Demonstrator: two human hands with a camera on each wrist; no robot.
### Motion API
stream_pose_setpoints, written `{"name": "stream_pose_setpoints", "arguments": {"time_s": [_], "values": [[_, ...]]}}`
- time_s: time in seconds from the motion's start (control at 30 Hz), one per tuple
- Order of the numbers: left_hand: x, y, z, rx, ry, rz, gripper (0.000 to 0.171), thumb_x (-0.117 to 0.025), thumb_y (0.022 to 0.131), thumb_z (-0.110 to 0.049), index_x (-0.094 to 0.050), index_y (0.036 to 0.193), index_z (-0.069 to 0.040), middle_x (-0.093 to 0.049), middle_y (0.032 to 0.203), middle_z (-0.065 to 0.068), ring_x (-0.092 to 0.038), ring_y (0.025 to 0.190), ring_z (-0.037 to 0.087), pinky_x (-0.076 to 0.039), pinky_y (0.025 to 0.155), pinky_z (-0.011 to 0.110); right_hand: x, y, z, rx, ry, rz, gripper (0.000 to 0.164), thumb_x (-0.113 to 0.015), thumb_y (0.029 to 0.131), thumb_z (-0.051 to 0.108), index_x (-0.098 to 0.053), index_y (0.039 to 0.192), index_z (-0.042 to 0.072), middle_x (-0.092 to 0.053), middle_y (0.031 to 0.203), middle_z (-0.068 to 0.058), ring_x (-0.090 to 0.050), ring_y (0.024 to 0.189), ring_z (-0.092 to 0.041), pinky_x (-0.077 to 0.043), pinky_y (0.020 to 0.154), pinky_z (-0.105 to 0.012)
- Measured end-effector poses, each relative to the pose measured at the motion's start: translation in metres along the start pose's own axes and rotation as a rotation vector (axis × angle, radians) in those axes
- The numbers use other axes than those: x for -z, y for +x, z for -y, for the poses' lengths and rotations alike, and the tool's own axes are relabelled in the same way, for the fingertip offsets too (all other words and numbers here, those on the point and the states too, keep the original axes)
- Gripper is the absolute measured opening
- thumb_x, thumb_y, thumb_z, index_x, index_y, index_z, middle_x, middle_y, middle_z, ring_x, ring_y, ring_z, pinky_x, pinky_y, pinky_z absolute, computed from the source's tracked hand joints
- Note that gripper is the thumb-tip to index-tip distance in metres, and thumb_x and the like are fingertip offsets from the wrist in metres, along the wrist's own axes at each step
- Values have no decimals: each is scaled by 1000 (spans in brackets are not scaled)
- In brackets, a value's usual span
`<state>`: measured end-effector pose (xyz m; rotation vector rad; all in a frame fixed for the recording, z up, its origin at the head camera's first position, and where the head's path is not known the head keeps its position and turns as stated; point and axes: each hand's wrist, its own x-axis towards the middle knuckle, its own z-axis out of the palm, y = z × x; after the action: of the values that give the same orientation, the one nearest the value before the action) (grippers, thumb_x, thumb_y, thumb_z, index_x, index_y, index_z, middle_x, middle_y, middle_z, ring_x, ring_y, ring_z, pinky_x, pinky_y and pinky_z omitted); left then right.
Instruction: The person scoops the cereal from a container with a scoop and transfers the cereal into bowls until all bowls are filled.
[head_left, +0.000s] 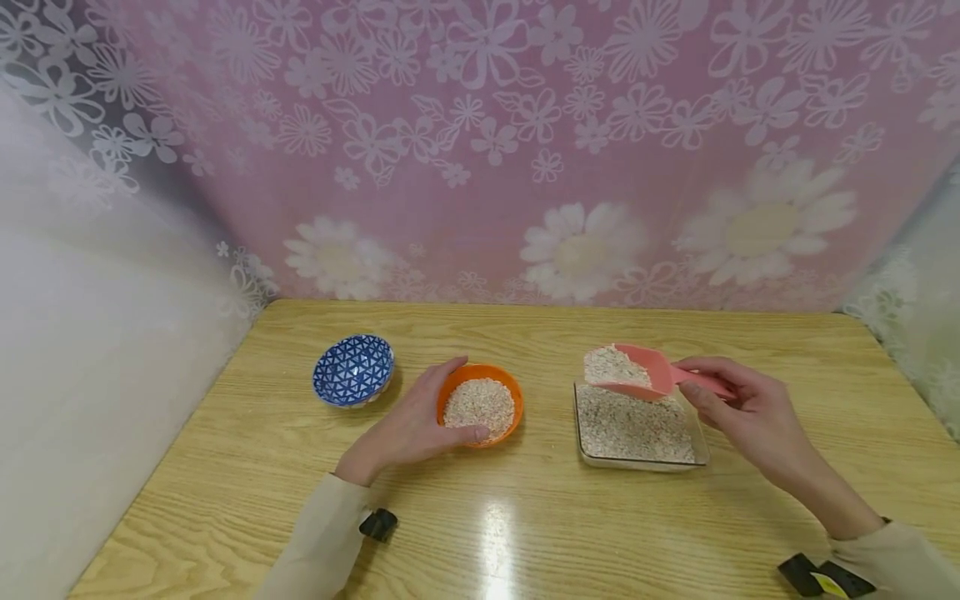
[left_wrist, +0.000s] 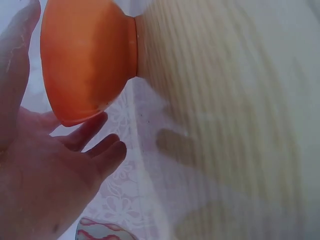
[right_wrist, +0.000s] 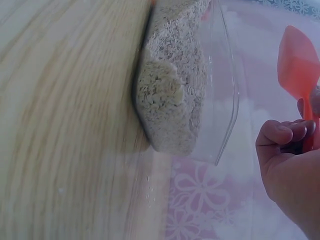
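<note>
My right hand (head_left: 757,417) grips the handle of a pink scoop (head_left: 660,371) heaped with oat flakes. The scoop is held above a clear rectangular container (head_left: 637,462) of oat flakes (right_wrist: 175,85); the right wrist view shows a gap between them. My left hand (head_left: 412,421) holds an orange bowl (head_left: 519,404) from its left side, thumb over the near rim and fingers round the far side. Oat flakes (head_left: 480,407) lie in that bowl, and its foot rests on the table in the left wrist view (left_wrist: 132,47).
A blue and white patterned bowl (head_left: 354,371) stands left of the orange bowl, with nothing seen inside. The wooden table (head_left: 540,533) reaches back to a pink flowered curtain (head_left: 465,167). Pale cloth (head_left: 97,333) hangs along the left side.
</note>
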<state>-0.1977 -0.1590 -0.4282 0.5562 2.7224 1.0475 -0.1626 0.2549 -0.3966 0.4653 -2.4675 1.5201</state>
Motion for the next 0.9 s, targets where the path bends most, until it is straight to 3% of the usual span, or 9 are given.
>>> {"name": "stream_pose_setpoints", "arguments": {"time_s": [0.3, 0.53, 0.77, 0.9], "values": [[0, 2, 4, -24, -47, 94, 118, -83, 78, -57, -15, 165, -16, -26, 169, 7, -30, 154, 32, -29, 123, 57, -12, 8, 8, 37, -4, 8, 29, -65, 97, -4, -69, 124, 3, -69, 88, 15, -56, 65, -7, -47, 54, -23], [0, 2, 5, -2, -65, 145, 124, -84, 76, -60, -7, 166, -22, -21, 171, 2, -28, 155, 29, -29, 124, 55, -25, 14, 16, 58, -38, 31, 27, -70, 94, 0, -71, 121, 6, -68, 85, 17, -53, 62, -8, -41, 51, -25], [0, 2, 6, 11, -87, 148, 122, -84, 76, -59, -8, 166, -25, -24, 169, -1, -32, 153, 27, -30, 124, 56, -36, 22, 27, 44, -114, 110, 23, -70, 97, 10, -72, 119, 14, -59, 75, 2, -43, 56, -11, -38, 50, -27], [0, 2, 5, 21, -93, 152, 122, -84, 76, -59, -9, 166, -26, -25, 168, -1, -34, 152, 27, -31, 123, 56, -42, 27, 33, 9, -120, 156, 21, -70, 98, 17, -71, 120, 18, -62, 80, -6, -45, 59, -12, -40, 52, -28]]}}
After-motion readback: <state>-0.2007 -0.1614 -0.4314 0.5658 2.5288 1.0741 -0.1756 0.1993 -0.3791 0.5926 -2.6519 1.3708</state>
